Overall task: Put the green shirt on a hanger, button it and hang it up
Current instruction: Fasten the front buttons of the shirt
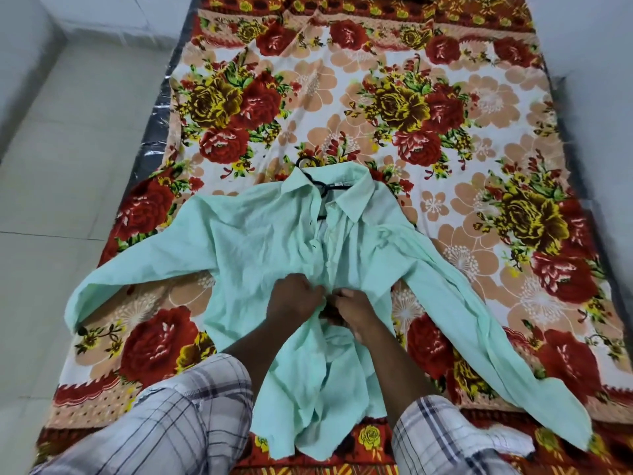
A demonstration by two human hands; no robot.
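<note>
Task item: green shirt (260, 241), centre of frame, lying front-up on the bedsheet (376, 97), collar (349, 197) toward the top of frame, hem toward the bottom edge.
Hanger: black hanger (315, 180) inside the shirt. Hook and twisted neck stick out of the collar opening, pointing upper left. The rest is hidden under fabric.
Shirt sleeves: one sleeve (137, 269) is spread to the left of frame, the other sleeve (496, 320) runs down to the lower right. Both lie flat on the sheet.
Shirt front: the placket lies together above the hands. Below them the front edges gape apart and are rumpled. Buttons are too small to count.
Left hand: left hand (295, 296), just below frame centre, fingers curled, pinching the shirt's front edge at the placket.
Right hand: right hand (356, 310), just beside the left, almost touching it, fingers curled tight on the facing front edge.
Arms: plaid cuffs (191, 423) at the lower left and lower right, forearms over the shirt's lower half.
Bedsheet: red, yellow and peach floral print, fills most of frame.
Mattress: dark shiny edge (150, 145) showing along the sheet's left side.
Floor: pale tiles (68, 166), left of frame.
</note>
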